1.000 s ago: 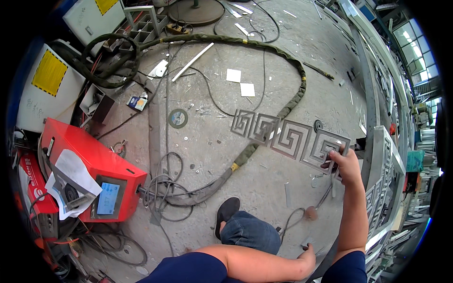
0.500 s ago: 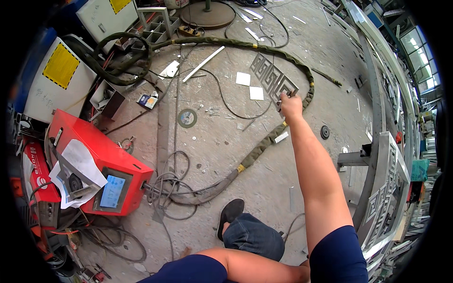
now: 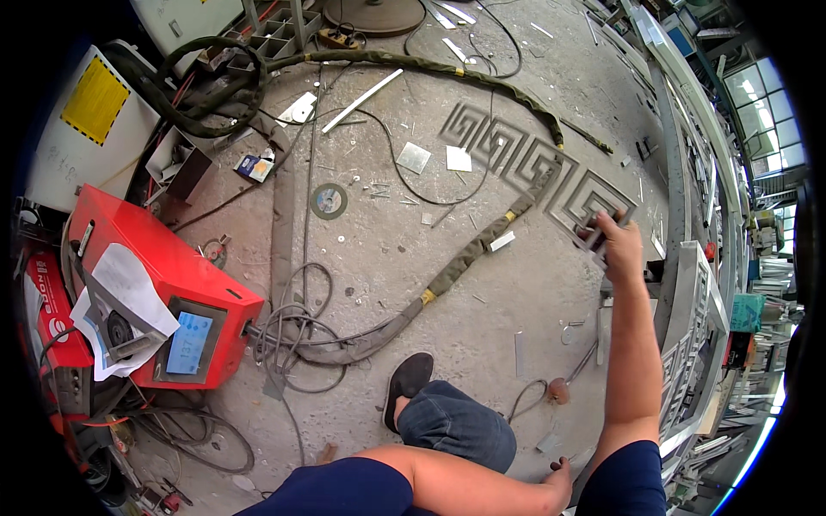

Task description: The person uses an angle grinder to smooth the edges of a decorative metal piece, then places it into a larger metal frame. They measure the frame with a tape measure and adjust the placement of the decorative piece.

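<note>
My right hand [image 3: 623,249], arm stretched out, grips the near right end of a long grey metal fretwork panel [image 3: 532,162] with a square spiral pattern. Tilted and somewhat blurred, the panel reaches away to the upper left above the floor and a sleeved cable. My thumb lies over its edge; the other fingers are partly hidden. Across my lap lies my left forearm, with my left hand [image 3: 559,486] at the lower edge beside my right sleeve. Its visible fingers are slightly bent and apart, and nothing shows in them.
A red welding machine [image 3: 163,292] with a lit screen stands at left, papers on top. The green-sleeved cable [image 3: 469,249] loops over the floor. Two square plates [image 3: 414,157], a grinding disc [image 3: 329,201] and scraps lie about. A metal frame [image 3: 688,344] with fretwork stands at right.
My right hand has moved right and nearer, bringing the fretwork panel along; more of its pattern faces me. Fingers of my left hand now show at the lower edge. The view has shifted slightly.
</note>
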